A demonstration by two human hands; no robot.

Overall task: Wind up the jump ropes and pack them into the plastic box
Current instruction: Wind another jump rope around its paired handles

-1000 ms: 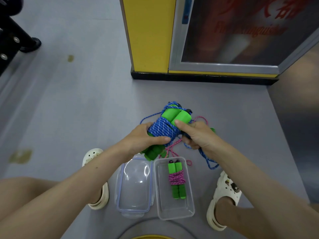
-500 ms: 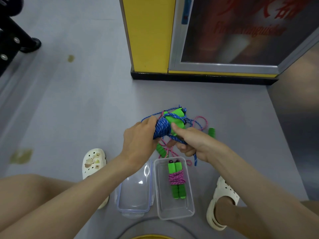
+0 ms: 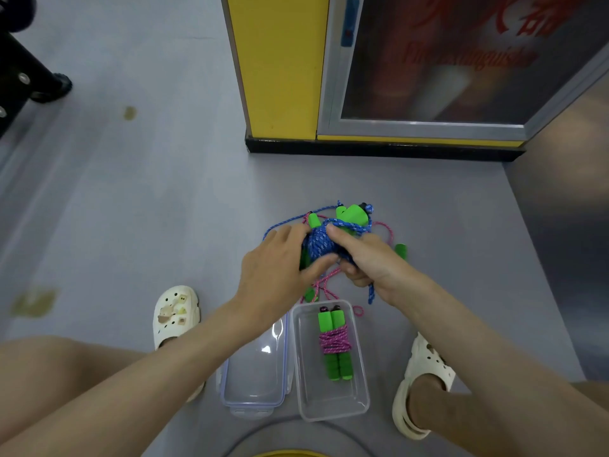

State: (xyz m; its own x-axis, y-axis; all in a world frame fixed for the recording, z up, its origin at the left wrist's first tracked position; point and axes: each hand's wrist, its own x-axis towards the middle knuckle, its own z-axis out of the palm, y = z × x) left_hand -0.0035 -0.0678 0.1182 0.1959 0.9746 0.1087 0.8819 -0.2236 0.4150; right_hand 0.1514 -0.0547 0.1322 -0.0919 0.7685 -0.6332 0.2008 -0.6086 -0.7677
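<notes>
A blue jump rope (image 3: 318, 244) is wound round its green foam handles (image 3: 356, 215). My left hand (image 3: 280, 263) grips the bundle from the left, thumb underneath. My right hand (image 3: 365, 258) grips it from the right, with a loose blue rope end (image 3: 371, 293) hanging below the palm. Under my hands a loose pink jump rope (image 3: 324, 285) with green handles (image 3: 401, 250) lies on the floor. The clear plastic box (image 3: 361, 390) stands near me and holds one wound pink rope bundle (image 3: 334, 339).
The box lid (image 3: 255, 380) lies left of the box. My feet in white clogs (image 3: 176, 313) (image 3: 423, 384) flank them. A yellow cabinet (image 3: 280, 67) with a glass door stands ahead. A black wheeled base (image 3: 49, 87) is at far left. Grey floor all around.
My left hand has turned over the bundle and its thumb now lies under it. The blue rope bundle has tilted, handles pointing away. The hanging blue end is shorter.
</notes>
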